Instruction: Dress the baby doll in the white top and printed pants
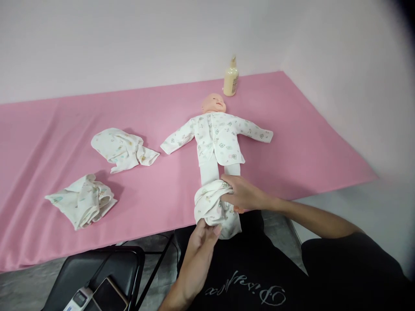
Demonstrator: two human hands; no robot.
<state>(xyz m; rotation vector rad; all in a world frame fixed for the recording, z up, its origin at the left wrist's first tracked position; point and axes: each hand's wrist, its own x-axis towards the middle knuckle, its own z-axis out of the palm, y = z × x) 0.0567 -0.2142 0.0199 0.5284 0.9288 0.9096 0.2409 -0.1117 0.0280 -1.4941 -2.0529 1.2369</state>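
A phone (108, 296) rests on a black chair (97, 270) nearest the camera, below the near edge of the pink bed (292, 142). At that edge, the left hand (202, 239) pinches the lower hem of bunched baby trousers (212, 205), and the right hand (241, 192) is closed on their top, at the feet of a doll (217, 138). Two folded garments (82, 201) (123, 149) lie toward the left side. A bottle (231, 77) stands at the far edge.
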